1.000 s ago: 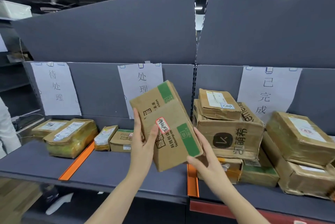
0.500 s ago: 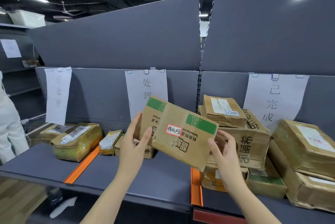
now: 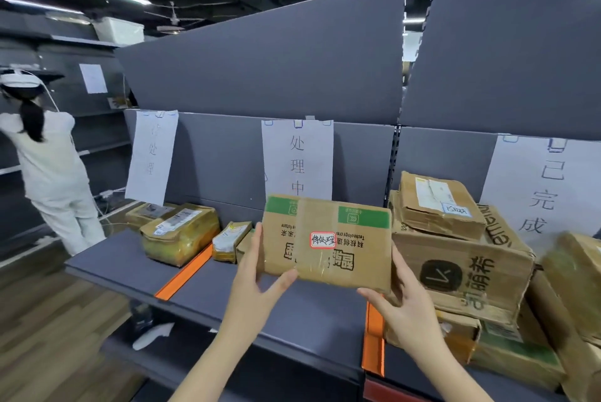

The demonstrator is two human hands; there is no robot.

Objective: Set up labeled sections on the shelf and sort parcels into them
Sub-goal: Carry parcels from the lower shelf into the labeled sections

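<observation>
Grey shelf [image 3: 309,314], split in 3. The left hand [image 3: 257,284] and right hand [image 3: 403,304] grip the box [image 3: 328,239] ends, long axis 9-to-3; the left section [image 3: 110,271], its likely destination, lies at 10 o'clock.

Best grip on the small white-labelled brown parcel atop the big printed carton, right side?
Clasp the small white-labelled brown parcel across its left and right side faces, coming from the front, likely. It lies flat on the big printed carton, sides and front exposed; the grey back panel closes off the rear.
</observation>
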